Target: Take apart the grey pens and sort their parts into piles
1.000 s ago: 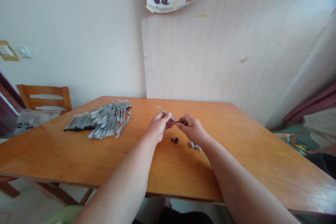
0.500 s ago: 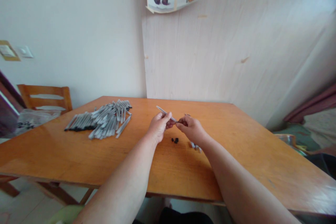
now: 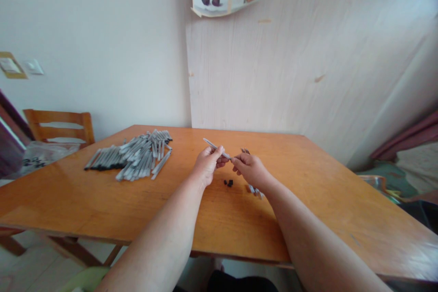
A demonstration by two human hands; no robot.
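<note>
A slim light-grey pen (image 3: 210, 143) slants across the front of me, its far end pointing up and left. My left hand (image 3: 206, 164) is closed around its middle, thumb on top. At the pen's lower right end, the thumb and fingers of my right hand (image 3: 251, 169) are pinched together; whether a small part is between them is hidden. Below the hands, several small black pieces (image 3: 229, 183) lie on the table. Several short light-coloured pieces (image 3: 253, 190) rest beside my right wrist, partly covered by it. Dark-tipped thin items (image 3: 245, 150) show just beyond my right hand.
A large heap of grey pens (image 3: 138, 157), some with black ends, covers the left part of the wooden table (image 3: 164, 210). Behind the table's left edge stand a wooden chair (image 3: 59, 118) and a clear plastic bag (image 3: 48, 151) with black pieces inside.
My right hand has shifted very slightly right, its fingers still at the pen's end. More of the dark-tipped items behind it now shows. My left hand and the pen have hardly moved.
</note>
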